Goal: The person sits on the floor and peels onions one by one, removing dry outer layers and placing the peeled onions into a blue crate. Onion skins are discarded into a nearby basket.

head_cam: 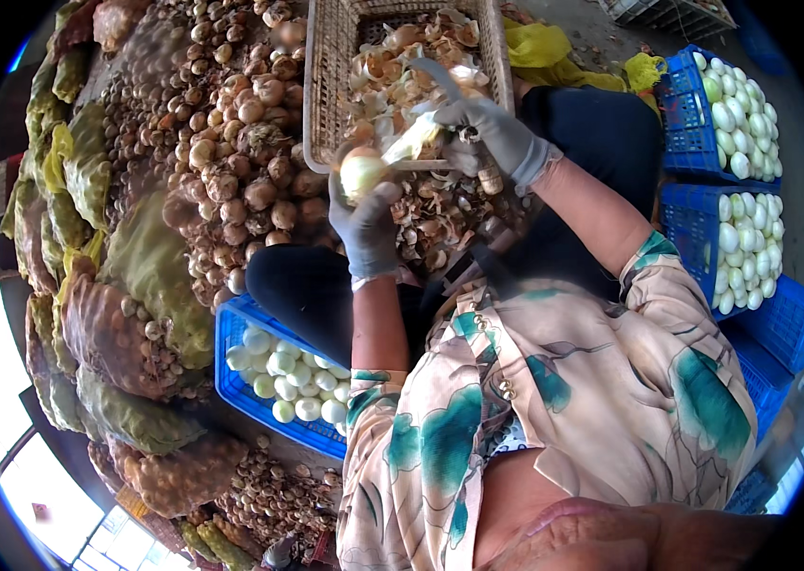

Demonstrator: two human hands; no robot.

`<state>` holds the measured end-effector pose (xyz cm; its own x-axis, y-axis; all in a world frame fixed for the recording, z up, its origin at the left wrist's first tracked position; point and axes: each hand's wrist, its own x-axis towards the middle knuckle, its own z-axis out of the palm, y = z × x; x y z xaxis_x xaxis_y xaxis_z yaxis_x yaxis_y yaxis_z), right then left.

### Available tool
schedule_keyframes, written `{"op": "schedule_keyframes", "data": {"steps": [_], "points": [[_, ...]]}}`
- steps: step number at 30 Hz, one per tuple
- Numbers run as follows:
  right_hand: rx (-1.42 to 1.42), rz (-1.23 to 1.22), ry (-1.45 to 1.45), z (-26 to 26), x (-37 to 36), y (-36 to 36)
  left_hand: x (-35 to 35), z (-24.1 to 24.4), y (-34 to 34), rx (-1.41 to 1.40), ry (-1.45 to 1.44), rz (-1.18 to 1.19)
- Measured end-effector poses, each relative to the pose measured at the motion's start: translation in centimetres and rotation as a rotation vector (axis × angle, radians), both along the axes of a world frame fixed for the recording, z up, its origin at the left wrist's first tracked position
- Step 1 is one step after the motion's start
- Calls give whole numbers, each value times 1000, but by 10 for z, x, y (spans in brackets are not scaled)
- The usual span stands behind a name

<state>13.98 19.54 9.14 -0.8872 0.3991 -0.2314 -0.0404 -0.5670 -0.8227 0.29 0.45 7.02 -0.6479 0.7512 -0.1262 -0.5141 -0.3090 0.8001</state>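
Note:
My left hand (368, 221), in a grey glove, holds a partly peeled onion (362, 173) by the near left corner of a worn plastic crate (316, 93). To its right, my right hand (491, 132), also gloved, is closed around a knife whose curved blade (436, 75) points up and left over the crate. Its handle is hidden by the fingers. A strip of pale onion skin (413, 139) hangs between the right fingers and the onion. Loose onion skins (402, 64) fill much of the crate, and more dry peelings (438, 207) lie below it.
Unpeeled onions (245, 157) are heaped at the left, with filled mesh sacks (159, 271) beyond. A blue crate (231, 357) of peeled onions (295, 371) stands beside my left leg. Two more blue crates (680, 128) (684, 221) of peeled onions stand at the right, near yellow netting (552, 61).

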Motion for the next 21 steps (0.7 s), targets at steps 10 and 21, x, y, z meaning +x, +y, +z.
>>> {"op": "schedule_keyframes", "data": {"steps": [10,21], "points": [[1124,-178,-738,-45,-11,30,-4,-25,-20,151,-351,31],[328,86,-455,-18,-26,-86,-8,-73,-14,1,-386,156]]}}
